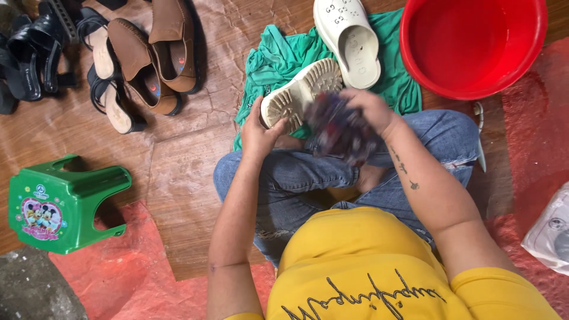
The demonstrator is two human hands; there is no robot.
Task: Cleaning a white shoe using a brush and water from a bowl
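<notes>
The left hand is holding a white rubber clog sole-up over the lap. The right hand is gripping a dark patterned cloth, which is blurry and covering part of the clog. A green cloth is lying underneath, with a round red plastic basin near the top right, cut off by the edge.
</notes>
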